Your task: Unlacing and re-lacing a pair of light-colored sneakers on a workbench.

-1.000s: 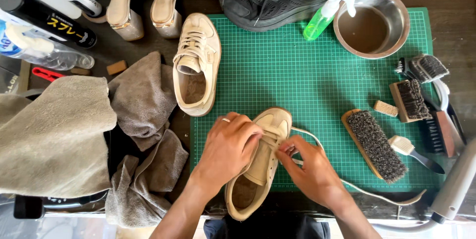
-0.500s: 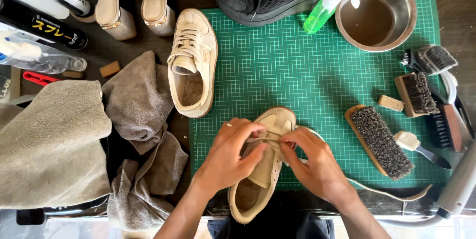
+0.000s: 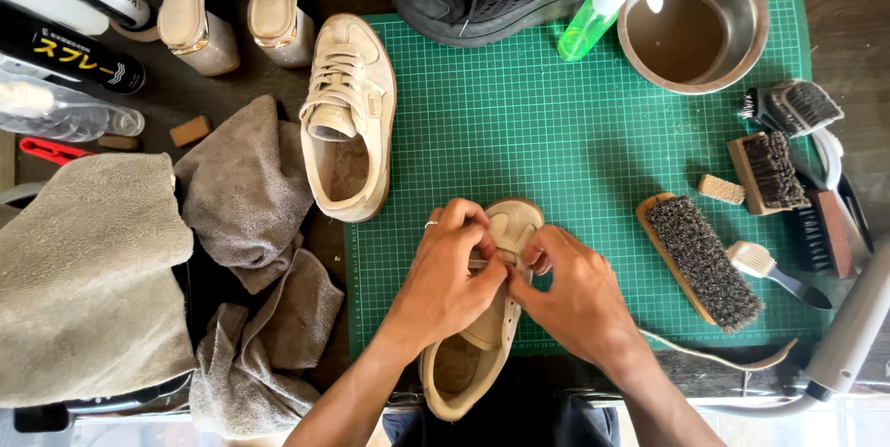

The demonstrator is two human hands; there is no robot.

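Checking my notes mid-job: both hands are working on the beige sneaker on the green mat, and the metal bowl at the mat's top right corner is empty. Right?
Not quite. The metal bowl holds brownish liquid, as the head view shows. The rest stands: left hand and right hand are on the beige sneaker on the green mat.

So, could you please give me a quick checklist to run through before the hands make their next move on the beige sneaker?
1. Both hands on the shoe: ok. Left hand and right hand meet over the beige sneaker at its lacing area.
2. Sneaker supported: ok, its toe rests on the green cutting mat, heel toward the table edge.
3. Lace gripped: cannot tell, fingers hide it.
4. Loose lace free: ok, it trails along the mat's near edge.
5. Large brush apart from the right hand: ok.
6. Second sneaker out of the way: ok, left of the work.
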